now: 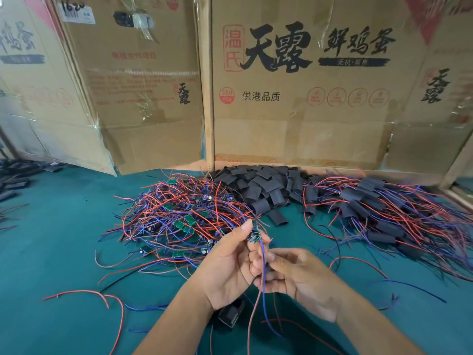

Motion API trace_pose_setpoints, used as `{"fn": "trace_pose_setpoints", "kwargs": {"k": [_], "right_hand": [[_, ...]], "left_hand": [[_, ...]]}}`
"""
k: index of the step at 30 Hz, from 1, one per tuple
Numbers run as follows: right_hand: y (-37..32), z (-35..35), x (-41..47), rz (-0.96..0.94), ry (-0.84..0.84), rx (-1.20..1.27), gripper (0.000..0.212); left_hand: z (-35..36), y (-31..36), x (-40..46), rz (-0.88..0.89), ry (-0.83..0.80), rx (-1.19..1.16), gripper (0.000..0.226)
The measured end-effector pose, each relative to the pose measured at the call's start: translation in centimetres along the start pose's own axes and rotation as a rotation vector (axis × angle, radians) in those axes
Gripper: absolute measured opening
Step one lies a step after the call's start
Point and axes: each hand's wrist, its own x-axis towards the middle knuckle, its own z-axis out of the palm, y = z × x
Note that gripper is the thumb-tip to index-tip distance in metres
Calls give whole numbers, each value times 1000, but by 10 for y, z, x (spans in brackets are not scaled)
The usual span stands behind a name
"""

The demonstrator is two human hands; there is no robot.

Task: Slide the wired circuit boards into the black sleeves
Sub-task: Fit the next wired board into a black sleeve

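Circuit board (253, 237) pinched upright at left-hand (231, 265) fingers (246, 228), just in front of the unsleeved board pile (179, 216), wires hanging through loosely curled right hand (298, 276), apparently straightened for sleeving; right grip unclear.

Right hand (294, 275): blurred; what its fingertips pinch cannot be told. Black object (231, 315) just below the left hand (230, 267): partly hidden by the wrist. Black pieces (15, 175) far left of that hand: cut by the frame edge. Upper-right cardboard (448, 26): blurred.
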Motion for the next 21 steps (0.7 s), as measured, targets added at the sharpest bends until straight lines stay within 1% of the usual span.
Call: {"fn": "trace_pose_setpoints", "kwargs": {"k": [2, 4, 6, 7, 8, 9, 10, 12, 13, 14, 15, 18, 21], "right_hand": [[-1, -1, -2, 16, -66, 18, 25], [0, -1, -2, 25, -80, 25, 26], [1, -3, 1, 5, 1, 21, 33], [1, -6, 2, -24, 69, 0, 34], [-1, -8, 2, -69, 134, -64, 28], [-5, -11, 0, -123, 186, -220, 21], [-10, -16, -4, -184, 218, -472, 17], [-20, -26, -12, -295, 230, -1022, 18], [-24, -30, -16, -340, 222, -1188, 19], [-28, -32, -19, -373, 207, -1273, 20], [-30, -34, -21, -392, 193, -1298, 21], [-32, -30, -25, -384, 141, -1262, 23], [-28, -22, -24, -388, 84, -1242, 23]], "left_hand": [[0, 0, -1, 7, 4, -9, 32], [2, 1, 0, 57, 18, -6, 33], [4, 6, 1, 156, 56, 15, 31], [5, 9, 1, 220, 84, 41, 28], [4, 14, 1, 284, 118, 72, 27], [2, 19, 1, 341, 157, 92, 27], [-1, 23, 0, 387, 201, 95, 27], [-8, 31, -1, 446, 277, 77, 28], [-11, 33, -1, 458, 305, 65, 27], [-13, 35, -2, 463, 328, 54, 27], [-14, 36, -2, 463, 347, 43, 27], [-14, 37, -2, 459, 395, 12, 31], [-15, 37, -1, 446, 399, -17, 30]]}}
